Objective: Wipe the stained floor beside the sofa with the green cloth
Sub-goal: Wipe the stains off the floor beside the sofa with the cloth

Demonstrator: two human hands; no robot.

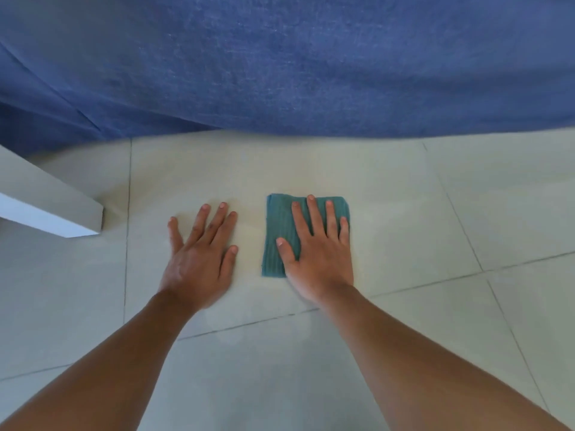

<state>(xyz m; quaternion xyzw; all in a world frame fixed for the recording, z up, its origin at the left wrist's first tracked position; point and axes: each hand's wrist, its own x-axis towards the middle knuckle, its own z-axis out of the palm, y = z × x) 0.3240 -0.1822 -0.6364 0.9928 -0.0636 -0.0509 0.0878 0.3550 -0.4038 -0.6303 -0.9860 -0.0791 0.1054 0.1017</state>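
Green cloth (280,234), folded, flat on floor (404,213) at frame centre below sofa (280,63) | right hand (320,253) splayed, pressing it | left hand (202,259) spread on bare tile, holding nothing | progress: wiping apparently underway; no distinct stain visible

No readable txt, labels or nos. anywhere.

Two hands — left hand (199,259), right hand (317,253) — one green cloth (277,231), one sofa (280,63).
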